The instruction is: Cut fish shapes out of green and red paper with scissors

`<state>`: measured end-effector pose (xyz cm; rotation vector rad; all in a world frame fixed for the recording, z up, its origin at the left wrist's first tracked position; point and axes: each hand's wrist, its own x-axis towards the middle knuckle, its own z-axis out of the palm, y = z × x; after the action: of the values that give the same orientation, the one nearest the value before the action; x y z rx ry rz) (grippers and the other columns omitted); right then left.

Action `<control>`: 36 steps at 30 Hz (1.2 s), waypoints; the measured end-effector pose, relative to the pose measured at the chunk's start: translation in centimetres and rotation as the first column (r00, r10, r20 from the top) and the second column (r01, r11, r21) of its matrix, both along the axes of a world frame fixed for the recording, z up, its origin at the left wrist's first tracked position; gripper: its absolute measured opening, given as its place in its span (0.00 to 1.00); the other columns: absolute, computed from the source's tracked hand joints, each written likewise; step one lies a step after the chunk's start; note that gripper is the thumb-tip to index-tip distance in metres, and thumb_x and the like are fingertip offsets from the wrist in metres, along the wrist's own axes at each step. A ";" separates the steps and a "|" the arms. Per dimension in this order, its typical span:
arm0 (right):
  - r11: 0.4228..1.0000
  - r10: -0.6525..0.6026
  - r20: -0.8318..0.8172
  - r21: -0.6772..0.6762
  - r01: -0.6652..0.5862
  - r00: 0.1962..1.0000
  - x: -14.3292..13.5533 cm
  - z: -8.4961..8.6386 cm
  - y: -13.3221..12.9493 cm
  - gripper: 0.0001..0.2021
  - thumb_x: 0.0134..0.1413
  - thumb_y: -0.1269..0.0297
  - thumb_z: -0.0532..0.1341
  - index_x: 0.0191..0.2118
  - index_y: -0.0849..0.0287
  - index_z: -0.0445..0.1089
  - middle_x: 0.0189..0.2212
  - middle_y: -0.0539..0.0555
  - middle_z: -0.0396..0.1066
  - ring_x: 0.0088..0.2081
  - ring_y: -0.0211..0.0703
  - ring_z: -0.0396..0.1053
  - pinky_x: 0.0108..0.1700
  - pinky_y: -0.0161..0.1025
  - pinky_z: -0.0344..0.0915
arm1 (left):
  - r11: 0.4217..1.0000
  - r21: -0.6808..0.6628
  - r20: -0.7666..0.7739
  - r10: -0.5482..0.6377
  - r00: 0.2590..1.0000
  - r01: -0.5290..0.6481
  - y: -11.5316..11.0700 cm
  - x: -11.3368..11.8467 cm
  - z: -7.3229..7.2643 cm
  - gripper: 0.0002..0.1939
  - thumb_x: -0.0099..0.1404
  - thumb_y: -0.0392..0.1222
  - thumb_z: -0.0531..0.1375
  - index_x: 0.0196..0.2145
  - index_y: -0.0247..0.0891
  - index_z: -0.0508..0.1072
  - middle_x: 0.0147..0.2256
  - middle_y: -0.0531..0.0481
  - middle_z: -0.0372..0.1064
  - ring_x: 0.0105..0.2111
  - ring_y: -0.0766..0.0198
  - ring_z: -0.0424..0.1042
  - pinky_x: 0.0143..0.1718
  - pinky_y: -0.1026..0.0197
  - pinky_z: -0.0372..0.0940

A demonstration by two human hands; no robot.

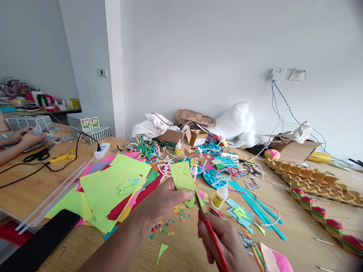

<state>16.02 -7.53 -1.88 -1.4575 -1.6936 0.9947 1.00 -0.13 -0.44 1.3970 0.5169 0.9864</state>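
Near the centre of the frame, the left hand [166,197] pinched a light-green paper piece [181,175], marked with drawn lines, with the thumb laid across its lower part. Just right of and below it, the right hand [226,236] had its fingers closed around the handles of red scissors [214,240], whose dark blades met the paper's right edge. A stack of coloured sheets [104,193] spread over the left-centre, a glue bottle [219,198] stood right of centre, and a pointed green scrap [161,251] lay on the table [85,247] at bottom centre.
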 end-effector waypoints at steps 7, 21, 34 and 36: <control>1.000 0.015 0.071 0.020 -0.017 0.997 0.3 -0.5 0.1 0.16 0.55 0.53 0.50 0.21 0.57 0.56 0.15 0.44 0.53 0.16 0.34 0.57 0.18 0.29 0.52 | 0.989 0.081 -0.051 0.127 0.991 -0.123 0.0 -0.2 0.6 0.07 0.55 0.41 0.57 0.29 0.35 0.68 0.28 0.52 0.63 0.31 0.66 0.61 0.34 0.64 0.57; 0.999 -0.022 -0.032 0.039 0.024 0.999 -0.4 -0.7 0.2 0.19 0.55 0.49 0.52 0.22 0.58 0.61 0.11 0.45 0.57 0.16 0.35 0.57 0.20 0.31 0.51 | 0.977 -0.173 -0.023 0.120 0.993 -0.122 -0.8 0.4 0.8 0.11 0.53 0.45 0.60 0.27 0.37 0.63 0.21 0.58 0.56 0.18 0.75 0.53 0.17 0.71 0.48; 0.999 0.004 -0.170 0.032 0.002 0.986 -0.6 -0.4 -0.1 0.21 0.57 0.47 0.48 0.22 0.57 0.58 0.12 0.45 0.56 0.17 0.35 0.54 0.22 0.32 0.51 | 0.964 -0.264 0.037 0.045 0.998 -0.034 -1.2 1.2 0.8 0.14 0.51 0.48 0.61 0.22 0.36 0.63 0.16 0.58 0.57 0.14 0.76 0.53 0.14 0.71 0.42; 0.999 -0.005 -0.184 0.030 0.010 0.983 -0.7 -0.3 -0.2 0.21 0.57 0.47 0.48 0.22 0.57 0.57 0.12 0.45 0.56 0.17 0.35 0.54 0.21 0.32 0.50 | 0.973 -0.228 0.042 0.037 0.998 -0.027 -1.3 1.3 0.8 0.14 0.52 0.48 0.60 0.22 0.36 0.63 0.16 0.59 0.56 0.14 0.76 0.52 0.14 0.70 0.42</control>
<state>15.28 -7.70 -2.18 -1.3087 -1.5629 1.0599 2.25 -1.41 0.32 1.1621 0.6003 0.9510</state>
